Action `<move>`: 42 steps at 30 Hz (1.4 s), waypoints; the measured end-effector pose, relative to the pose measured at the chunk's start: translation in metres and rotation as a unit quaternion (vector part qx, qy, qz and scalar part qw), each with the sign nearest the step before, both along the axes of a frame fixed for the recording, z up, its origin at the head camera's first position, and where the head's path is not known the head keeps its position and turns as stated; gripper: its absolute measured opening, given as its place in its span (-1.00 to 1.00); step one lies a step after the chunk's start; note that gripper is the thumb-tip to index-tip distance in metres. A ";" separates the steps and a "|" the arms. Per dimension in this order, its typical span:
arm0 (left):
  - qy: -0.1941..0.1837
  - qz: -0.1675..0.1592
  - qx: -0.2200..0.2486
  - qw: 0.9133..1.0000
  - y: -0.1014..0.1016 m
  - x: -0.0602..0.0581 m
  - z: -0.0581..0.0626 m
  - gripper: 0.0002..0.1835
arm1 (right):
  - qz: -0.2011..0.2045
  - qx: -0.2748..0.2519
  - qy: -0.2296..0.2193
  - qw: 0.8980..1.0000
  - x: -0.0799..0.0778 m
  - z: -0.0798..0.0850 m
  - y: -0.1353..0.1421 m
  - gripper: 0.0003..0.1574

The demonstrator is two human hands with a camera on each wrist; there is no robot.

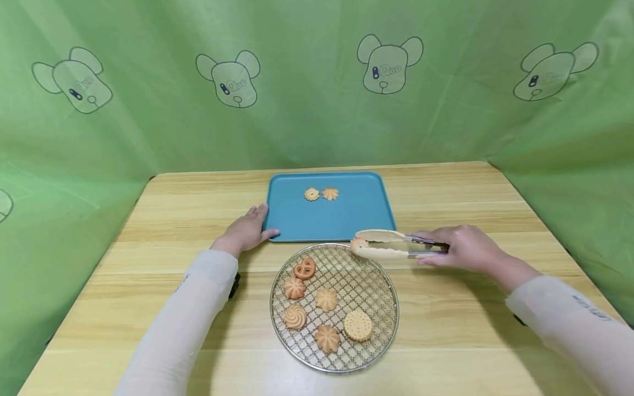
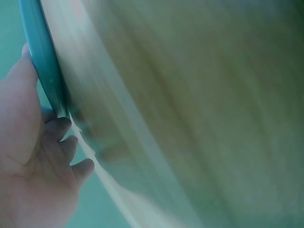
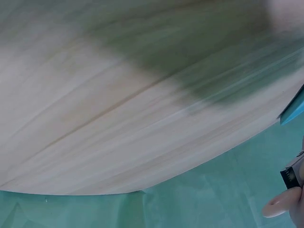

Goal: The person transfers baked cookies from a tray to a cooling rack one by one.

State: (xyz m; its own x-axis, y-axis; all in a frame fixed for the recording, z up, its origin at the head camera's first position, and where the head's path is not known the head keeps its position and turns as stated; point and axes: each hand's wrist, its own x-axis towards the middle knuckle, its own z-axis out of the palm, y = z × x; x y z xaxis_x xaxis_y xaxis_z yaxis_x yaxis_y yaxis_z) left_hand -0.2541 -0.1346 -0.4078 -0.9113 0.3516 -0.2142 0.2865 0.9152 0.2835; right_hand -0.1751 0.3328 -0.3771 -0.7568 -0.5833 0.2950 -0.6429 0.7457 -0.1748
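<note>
In the head view my right hand [image 1: 465,248] grips the metal handle of a pair of tongs [image 1: 383,253] with cream scalloped tips. Those tips pinch a small baked cookie [image 1: 356,245], partly hidden, above the far right rim of a round wire rack [image 1: 394,324]. My left hand [image 1: 246,230] holds the near left corner of a blue tray [image 1: 327,223], its thumb over the rim and its fingers along the side. A ring-shaped cookie [image 1: 311,194] and a flower-shaped cookie [image 1: 330,193] lie on the tray. In the right wrist view only part of the right hand [image 3: 294,204] shows.
The rack bears a pretzel-shaped cookie [image 1: 304,268], a swirl cookie [image 1: 295,317], round dotted cookie [image 1: 358,325] and several flower-shaped ones [image 1: 327,338]. Under everything is a wooden table [image 1: 446,352]. Green curtains [image 1: 317,126] printed with bear heads hang behind and at both sides.
</note>
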 end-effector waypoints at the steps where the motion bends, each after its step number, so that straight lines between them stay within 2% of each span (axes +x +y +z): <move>1: 0.000 0.000 0.000 1.000 0.000 0.000 0.000 -0.06 | 0.005 0.000 -0.001 1.000 0.001 0.000 0.001 -0.27; 13: 0.000 0.000 0.001 1.000 0.002 0.001 0.004 -0.07 | 0.087 -0.013 0.023 0.996 0.004 0.000 0.010 -0.31; 23: 0.002 0.000 0.000 1.000 0.001 0.001 0.003 -0.06 | 0.157 0.006 0.070 0.985 0.005 0.007 0.013 -0.22; 29: 0.001 0.001 0.000 1.000 0.001 0.001 0.002 -0.06 | 0.177 0.009 0.065 0.982 0.005 0.012 0.011 -0.23; 42: 0.000 -0.001 0.000 1.000 0.002 0.002 0.003 -0.07 | 0.196 0.029 0.048 0.979 0.008 0.020 0.005 -0.25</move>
